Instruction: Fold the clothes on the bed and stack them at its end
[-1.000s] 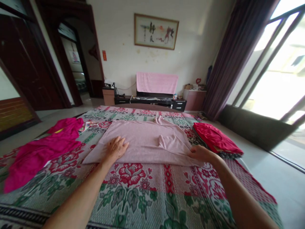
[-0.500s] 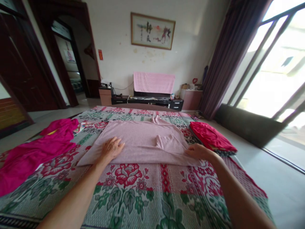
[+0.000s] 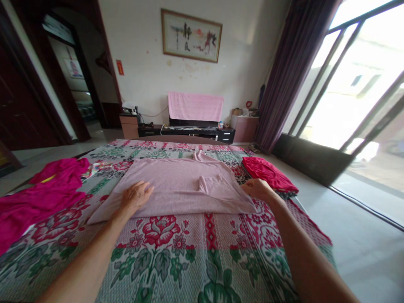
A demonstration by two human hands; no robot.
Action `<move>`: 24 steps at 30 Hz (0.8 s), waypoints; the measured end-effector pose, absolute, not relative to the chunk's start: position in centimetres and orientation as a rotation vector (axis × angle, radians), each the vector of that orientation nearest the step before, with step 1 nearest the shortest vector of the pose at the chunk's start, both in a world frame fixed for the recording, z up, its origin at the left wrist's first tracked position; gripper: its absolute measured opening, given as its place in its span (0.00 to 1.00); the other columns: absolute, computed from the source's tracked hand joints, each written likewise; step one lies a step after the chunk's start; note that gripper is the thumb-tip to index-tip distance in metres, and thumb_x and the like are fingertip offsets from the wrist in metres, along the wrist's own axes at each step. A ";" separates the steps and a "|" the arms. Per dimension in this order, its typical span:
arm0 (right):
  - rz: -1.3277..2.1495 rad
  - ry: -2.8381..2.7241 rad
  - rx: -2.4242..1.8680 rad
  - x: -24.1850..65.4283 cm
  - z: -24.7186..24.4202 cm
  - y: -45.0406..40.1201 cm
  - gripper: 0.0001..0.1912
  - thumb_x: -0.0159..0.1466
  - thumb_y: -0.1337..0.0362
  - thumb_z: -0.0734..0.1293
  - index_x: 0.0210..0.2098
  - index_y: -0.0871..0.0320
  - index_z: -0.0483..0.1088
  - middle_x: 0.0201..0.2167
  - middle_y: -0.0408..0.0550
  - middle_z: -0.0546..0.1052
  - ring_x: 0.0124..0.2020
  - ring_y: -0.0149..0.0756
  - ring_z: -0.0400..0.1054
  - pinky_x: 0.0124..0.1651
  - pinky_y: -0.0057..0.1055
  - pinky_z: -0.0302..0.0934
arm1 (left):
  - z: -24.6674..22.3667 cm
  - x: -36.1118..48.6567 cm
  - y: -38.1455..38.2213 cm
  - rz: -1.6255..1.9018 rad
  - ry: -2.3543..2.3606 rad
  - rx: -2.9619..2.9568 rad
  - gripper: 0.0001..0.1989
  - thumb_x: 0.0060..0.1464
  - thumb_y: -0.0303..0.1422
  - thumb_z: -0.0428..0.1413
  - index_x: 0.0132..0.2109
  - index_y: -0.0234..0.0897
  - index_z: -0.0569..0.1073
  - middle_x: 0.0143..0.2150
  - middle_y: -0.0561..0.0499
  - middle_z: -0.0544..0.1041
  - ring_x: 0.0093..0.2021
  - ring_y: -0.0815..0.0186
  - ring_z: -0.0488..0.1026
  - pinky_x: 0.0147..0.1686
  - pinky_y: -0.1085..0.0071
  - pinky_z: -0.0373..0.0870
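A pale pink shirt is spread over the flowered bedcover, with one sleeve folded inward across its right part and the other sticking up at the far side. My left hand rests on the left part of the shirt, fingers stretched out and lightly bent. At the right edge of the same shirt, my right hand has its fingers drawn together on the fabric; the fingertips are partly hidden.
The flowered bedcover lies under everything. Bright magenta clothing is heaped at the left. A folded red garment tops a stack just beyond my right hand. Behind stands a low black cabinet, with a pink towel above it.
The view has turned a little to the right, so everything sits further left. My right hand has shifted slightly up along the shirt's right edge. My left hand stays on the shirt.
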State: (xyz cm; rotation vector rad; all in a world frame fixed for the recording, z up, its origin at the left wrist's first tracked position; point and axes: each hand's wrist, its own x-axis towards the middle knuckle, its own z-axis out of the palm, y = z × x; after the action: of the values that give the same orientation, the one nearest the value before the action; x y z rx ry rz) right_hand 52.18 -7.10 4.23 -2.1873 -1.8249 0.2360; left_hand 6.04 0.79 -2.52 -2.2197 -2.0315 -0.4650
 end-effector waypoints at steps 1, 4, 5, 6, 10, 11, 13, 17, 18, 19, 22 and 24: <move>0.182 -1.783 -2.173 52.2 4.5 -7.2 0.14 0.58 0.59 0.61 0.28 0.60 0.76 0.22 0.46 0.75 0.25 0.31 0.66 0.26 0.25 0.52 | -2.5 5.7 0.9 -0.473 -2.038 -2.205 0.20 0.59 0.41 0.47 0.53 0.40 0.74 0.56 0.46 0.73 0.55 0.58 0.70 0.54 0.66 0.65; 0.085 -1.775 -2.061 51.5 4.6 -7.0 0.14 0.60 0.60 0.60 0.31 0.59 0.76 0.26 0.46 0.77 0.29 0.32 0.69 0.31 0.25 0.56 | -2.6 4.8 1.3 -0.486 -2.058 -2.151 0.20 0.58 0.41 0.48 0.53 0.41 0.74 0.56 0.46 0.74 0.55 0.58 0.70 0.53 0.66 0.65; 0.056 -1.791 -2.006 50.9 4.4 -6.9 0.13 0.60 0.61 0.60 0.32 0.59 0.76 0.29 0.46 0.78 0.31 0.33 0.70 0.33 0.25 0.57 | -2.6 4.5 1.4 -0.485 -2.055 -2.143 0.20 0.58 0.42 0.48 0.53 0.40 0.74 0.56 0.46 0.74 0.55 0.58 0.70 0.53 0.66 0.65; 0.032 -1.819 -1.941 50.1 4.1 -6.7 0.13 0.61 0.62 0.60 0.35 0.58 0.76 0.32 0.47 0.79 0.34 0.34 0.70 0.36 0.25 0.59 | -2.6 4.2 1.4 -0.482 -2.045 -2.141 0.21 0.58 0.42 0.48 0.53 0.40 0.73 0.56 0.45 0.74 0.55 0.57 0.69 0.53 0.66 0.65; 0.011 -2.046 -1.654 46.8 2.0 -6.2 0.17 0.64 0.62 0.60 0.49 0.59 0.71 0.51 0.55 0.74 0.49 0.40 0.69 0.53 0.33 0.59 | -2.4 3.7 1.1 -0.395 -2.040 -2.106 0.23 0.59 0.44 0.46 0.54 0.39 0.73 0.56 0.43 0.73 0.55 0.55 0.69 0.54 0.62 0.64; 0.019 -2.109 -1.621 46.1 1.4 -6.2 0.19 0.64 0.61 0.60 0.53 0.59 0.69 0.55 0.57 0.71 0.54 0.41 0.66 0.57 0.36 0.57 | -2.2 3.6 0.9 -0.368 -2.061 -2.078 0.23 0.59 0.44 0.46 0.55 0.39 0.73 0.56 0.42 0.73 0.56 0.53 0.68 0.55 0.59 0.64; 0.032 -2.202 -1.645 45.4 0.2 -6.2 0.23 0.65 0.60 0.59 0.57 0.61 0.65 0.62 0.59 0.64 0.61 0.45 0.59 0.61 0.42 0.53 | -2.0 3.3 0.7 -0.321 -2.136 -2.016 0.25 0.58 0.46 0.45 0.56 0.41 0.72 0.59 0.41 0.71 0.58 0.49 0.65 0.56 0.51 0.62; 0.054 -2.271 -1.759 45.4 -1.3 -6.3 0.25 0.67 0.57 0.56 0.61 0.60 0.61 0.65 0.58 0.60 0.65 0.48 0.52 0.62 0.48 0.51 | -2.2 2.7 0.6 -0.302 -2.318 -1.993 0.28 0.59 0.49 0.41 0.60 0.42 0.68 0.64 0.40 0.65 0.63 0.45 0.59 0.56 0.42 0.57; 0.055 -2.275 -1.765 45.5 -1.5 -6.3 0.25 0.68 0.57 0.55 0.61 0.59 0.61 0.65 0.58 0.60 0.65 0.48 0.52 0.62 0.49 0.51 | -2.3 2.6 0.6 -0.311 -2.346 -1.994 0.29 0.59 0.49 0.40 0.60 0.42 0.68 0.65 0.40 0.63 0.64 0.45 0.58 0.57 0.41 0.57; 0.053 -2.276 -1.765 45.6 -1.7 -6.3 0.25 0.68 0.57 0.55 0.61 0.59 0.61 0.65 0.58 0.60 0.65 0.48 0.52 0.62 0.49 0.51 | -2.4 2.5 0.6 -0.323 -2.357 -1.996 0.29 0.60 0.50 0.39 0.61 0.42 0.67 0.65 0.41 0.62 0.64 0.46 0.57 0.57 0.41 0.57; 0.048 -2.265 -1.756 45.9 -2.1 -6.0 0.25 0.68 0.55 0.54 0.61 0.57 0.61 0.65 0.57 0.60 0.65 0.48 0.52 0.62 0.51 0.52 | -2.6 2.5 0.3 -0.347 -2.337 -1.987 0.29 0.60 0.50 0.39 0.60 0.44 0.67 0.65 0.42 0.63 0.64 0.47 0.58 0.57 0.44 0.58; 0.050 -2.264 -1.746 46.0 -2.2 -5.8 0.25 0.68 0.55 0.54 0.60 0.58 0.62 0.65 0.57 0.60 0.65 0.48 0.53 0.62 0.51 0.52 | -2.5 2.8 0.0 -0.349 -2.324 -1.983 0.28 0.60 0.49 0.40 0.60 0.45 0.67 0.64 0.43 0.64 0.63 0.48 0.59 0.57 0.45 0.58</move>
State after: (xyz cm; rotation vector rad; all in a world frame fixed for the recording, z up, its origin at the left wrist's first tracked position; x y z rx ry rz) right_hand 45.97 -5.78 -2.21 -1.7464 -2.2644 0.0495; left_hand 2.77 -0.02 -2.47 -1.9825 -2.3241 -0.3490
